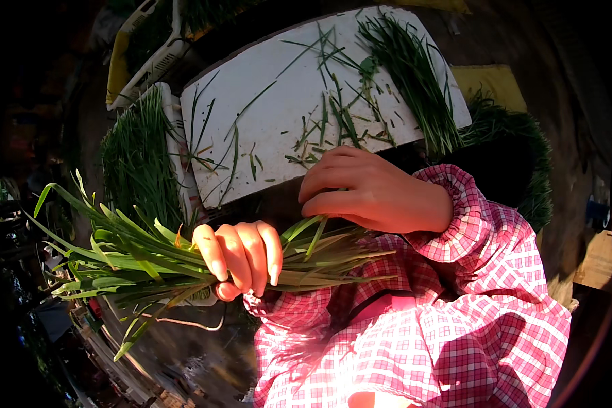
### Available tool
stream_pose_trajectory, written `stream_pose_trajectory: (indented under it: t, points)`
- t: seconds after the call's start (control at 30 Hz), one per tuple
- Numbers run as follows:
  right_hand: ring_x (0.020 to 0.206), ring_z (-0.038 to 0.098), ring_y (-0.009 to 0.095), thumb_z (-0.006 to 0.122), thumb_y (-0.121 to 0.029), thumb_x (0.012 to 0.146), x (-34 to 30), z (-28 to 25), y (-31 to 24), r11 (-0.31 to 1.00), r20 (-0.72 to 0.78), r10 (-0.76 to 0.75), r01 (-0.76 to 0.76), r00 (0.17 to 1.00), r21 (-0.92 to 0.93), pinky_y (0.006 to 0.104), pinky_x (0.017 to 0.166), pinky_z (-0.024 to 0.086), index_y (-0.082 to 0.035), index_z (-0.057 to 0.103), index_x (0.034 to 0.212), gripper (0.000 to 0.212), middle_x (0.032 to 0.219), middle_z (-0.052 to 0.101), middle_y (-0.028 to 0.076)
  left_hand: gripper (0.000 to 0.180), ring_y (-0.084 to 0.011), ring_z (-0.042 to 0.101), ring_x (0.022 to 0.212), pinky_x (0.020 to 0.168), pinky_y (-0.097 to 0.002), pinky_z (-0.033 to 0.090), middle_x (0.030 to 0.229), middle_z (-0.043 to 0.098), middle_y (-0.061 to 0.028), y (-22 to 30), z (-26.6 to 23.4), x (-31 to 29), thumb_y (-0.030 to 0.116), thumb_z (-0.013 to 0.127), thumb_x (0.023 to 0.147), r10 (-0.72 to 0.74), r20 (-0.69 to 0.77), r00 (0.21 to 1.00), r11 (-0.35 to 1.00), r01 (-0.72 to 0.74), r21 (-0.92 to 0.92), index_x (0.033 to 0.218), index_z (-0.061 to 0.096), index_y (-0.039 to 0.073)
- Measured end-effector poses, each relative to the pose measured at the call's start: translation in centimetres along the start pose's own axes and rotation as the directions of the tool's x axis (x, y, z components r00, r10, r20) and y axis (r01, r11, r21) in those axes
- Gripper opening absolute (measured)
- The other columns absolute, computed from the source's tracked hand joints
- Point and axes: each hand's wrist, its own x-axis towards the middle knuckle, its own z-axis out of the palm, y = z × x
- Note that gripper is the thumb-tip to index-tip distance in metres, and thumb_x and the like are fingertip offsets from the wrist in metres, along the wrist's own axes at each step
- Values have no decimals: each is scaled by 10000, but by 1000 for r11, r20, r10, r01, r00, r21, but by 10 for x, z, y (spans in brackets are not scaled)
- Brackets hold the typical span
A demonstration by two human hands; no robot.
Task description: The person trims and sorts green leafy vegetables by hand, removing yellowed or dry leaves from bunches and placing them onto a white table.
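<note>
My left hand [238,256] is closed round a loose bunch of garlic chives [136,253], held level in front of my body. The green leaf ends fan out to the left, and the paler ends point right. My right hand [370,187] is raised just above the bunch's right part, fingers curled against the thumb. A few green blades rise from the bunch to under those fingers and seem pinched there, though the fingertips partly hide them. Behind my hands is a white board [258,102] strewn with cut bits and loose blades.
A tidy bunch of chives [415,81] lies on the board's right end. More chives [143,153] fill a white crate [173,136] at left, and another heap [523,136] sits at right. A yellow-and-white crate [158,64] stands at the far left.
</note>
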Motion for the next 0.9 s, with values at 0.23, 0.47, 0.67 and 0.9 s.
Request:
stream_pose_trajectory:
  t: [0.23, 0.47, 0.67, 0.9]
  points:
    - [632, 514, 154, 571, -89, 593, -25, -50, -24, 933, 71, -20, 44, 997, -358, 290, 643, 426, -53, 584, 845, 255, 659, 524, 7, 182, -72, 512, 465, 605, -264, 395, 536, 493, 46, 5, 15, -4, 218, 558, 794, 102, -158, 982, 964, -59, 259, 801, 417, 103]
    - [648, 511, 196, 557, -9, 660, -79, -72, -9, 925, 93, 345, -322, 934, -201, 302, 645, 374, -67, 585, 925, 273, 695, 588, 30, 173, -33, 391, 447, 575, -200, 376, 470, 376, 69, 27, 19, -7, 130, 533, 792, 313, -329, 891, 949, -287, 128, 725, 374, 121]
    - [635, 525, 187, 508, 16, 728, -101, -59, 0, 896, 79, 433, -439, 898, 74, 282, 611, 384, -79, 580, 984, 282, 681, 595, 46, 220, -18, 352, 485, 573, -159, 350, 515, 312, 80, 26, 27, 9, 181, 498, 825, 469, -462, 753, 883, -402, 241, 693, 328, 132]
    - [607, 583, 182, 457, 64, 741, -98, -39, 9, 893, -186, 423, -374, 887, 251, 248, 547, 430, -38, 583, 960, 272, 646, 580, 90, 180, -63, 385, 573, 707, -229, 336, 596, 333, 34, 34, 26, 7, 137, 458, 838, 453, -555, 698, 887, -417, 199, 708, 337, 110]
